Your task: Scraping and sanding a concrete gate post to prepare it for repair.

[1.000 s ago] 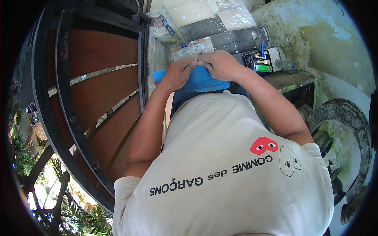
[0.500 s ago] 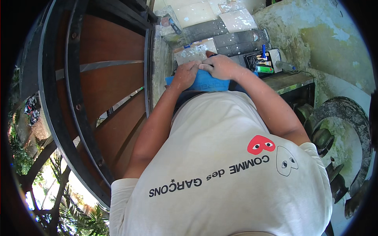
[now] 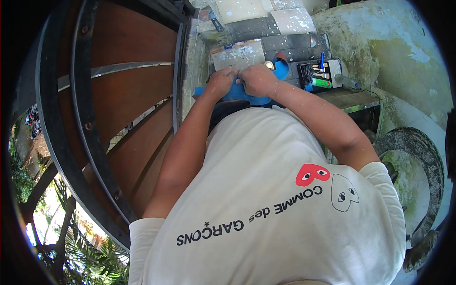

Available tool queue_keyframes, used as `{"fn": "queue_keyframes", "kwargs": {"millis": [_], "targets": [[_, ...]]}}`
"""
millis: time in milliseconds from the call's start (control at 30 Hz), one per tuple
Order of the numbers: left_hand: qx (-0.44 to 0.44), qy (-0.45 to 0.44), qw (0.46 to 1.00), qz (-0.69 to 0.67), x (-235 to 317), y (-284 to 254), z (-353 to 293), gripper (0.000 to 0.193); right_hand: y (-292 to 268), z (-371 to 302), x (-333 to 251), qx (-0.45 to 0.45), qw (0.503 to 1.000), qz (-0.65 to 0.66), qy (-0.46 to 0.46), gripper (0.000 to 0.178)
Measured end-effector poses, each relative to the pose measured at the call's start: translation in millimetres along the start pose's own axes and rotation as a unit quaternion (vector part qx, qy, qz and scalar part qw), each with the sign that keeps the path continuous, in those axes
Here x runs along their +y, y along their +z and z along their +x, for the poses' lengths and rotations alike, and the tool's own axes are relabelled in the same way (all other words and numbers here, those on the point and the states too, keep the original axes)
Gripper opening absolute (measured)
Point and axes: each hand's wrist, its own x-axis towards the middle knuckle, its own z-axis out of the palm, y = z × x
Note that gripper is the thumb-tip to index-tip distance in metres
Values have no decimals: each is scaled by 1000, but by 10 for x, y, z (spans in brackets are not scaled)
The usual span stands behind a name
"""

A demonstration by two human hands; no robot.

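Observation:
A blue sheet (image 3: pixel 254 100), reddish-brown on its other face and much like sandpaper, lies across my lap. My left hand (image 3: pixel 220 83) pinches it near the middle, fingers bent. Close beside it, my right hand (image 3: pixel 258 80) is closed on the sheet too, the two thumbs almost meeting. Past my right hand a curled end (image 3: pixel 284 71) of blue sheet stands up, its reddish-brown face partly showing. A small pale round thing shows next to my right knuckles; I cannot make out what it is. My fingertips are largely hidden.
A paint-spotted board (image 3: pixel 237 54) lies just beyond my hands. To the right sit a black tray of tools (image 3: pixel 308 71), a green-and-white tube (image 3: pixel 321 83) and a clear bottle (image 3: pixel 346 80). A scraper (image 3: pixel 216 22) lies far left. A dark-framed gate (image 3: pixel 133 76) runs along my left.
My right hand has turned and lowered slightly, its fingers curling in. The blue sheet, flatter before, is now bent, with a curled end showing beyond my right hand.

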Motion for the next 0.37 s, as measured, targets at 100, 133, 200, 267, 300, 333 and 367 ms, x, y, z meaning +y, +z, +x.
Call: {"fn": "queue_keyframes", "kwargs": {"millis": [100,133,200,267,300,333,367], "targets": [[-41,-55,998,13,-33,51,125,44,19,-43,47,23,1000,-9,-10,19],[-57,-65,996,25,-36,74,161,45,43,-60,68,23,1000,-6,-5,19],[-76,-63,995,20,-3,146,201,47,70,-103,123,33,999,-16,2,16],[-80,-67,994,13,-414,339,309,50,33,-170,-6,69,995,-19,-66,15],[-111,-115,985,61,-886,439,355,52,-25,-196,-157,99,984,-26,-144,14],[-135,-168,971,107,-1425,371,426,55,-107,-187,-349,63,989,-26,-129,13],[-55,-135,937,-317,-1312,583,349,62,-195,-144,-383,35,996,-27,-79,13]]}}
